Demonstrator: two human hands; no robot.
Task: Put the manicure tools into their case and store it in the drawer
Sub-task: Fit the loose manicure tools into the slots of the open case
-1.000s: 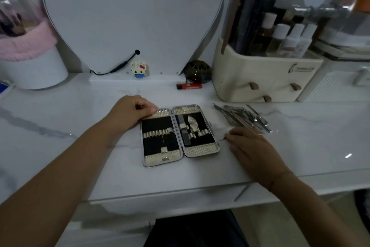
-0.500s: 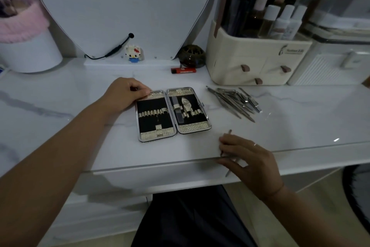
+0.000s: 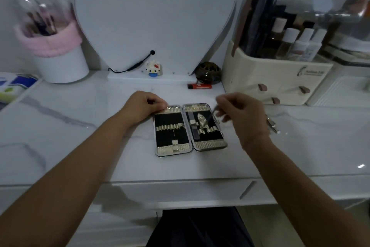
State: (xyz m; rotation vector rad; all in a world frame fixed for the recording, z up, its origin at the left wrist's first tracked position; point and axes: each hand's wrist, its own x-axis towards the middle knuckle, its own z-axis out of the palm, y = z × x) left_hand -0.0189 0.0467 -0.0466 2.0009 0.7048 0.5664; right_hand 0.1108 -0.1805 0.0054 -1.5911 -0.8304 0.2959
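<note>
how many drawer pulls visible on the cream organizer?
3. On the front of the cream organizer: upper left pull, upper right pull, lower pull below and between them. The right hand covers the lower left corner, so another could be hidden.

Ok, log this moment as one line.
left hand: steadies open black-lined metal case | right hand: grip on thin metal tool above case's right half | drawer: shut

A home vanity: heart-shaped mirror [image 3: 156, 16], cosmetics organizer [image 3: 280, 74], brush holder [image 3: 60, 62] on marble
</note>
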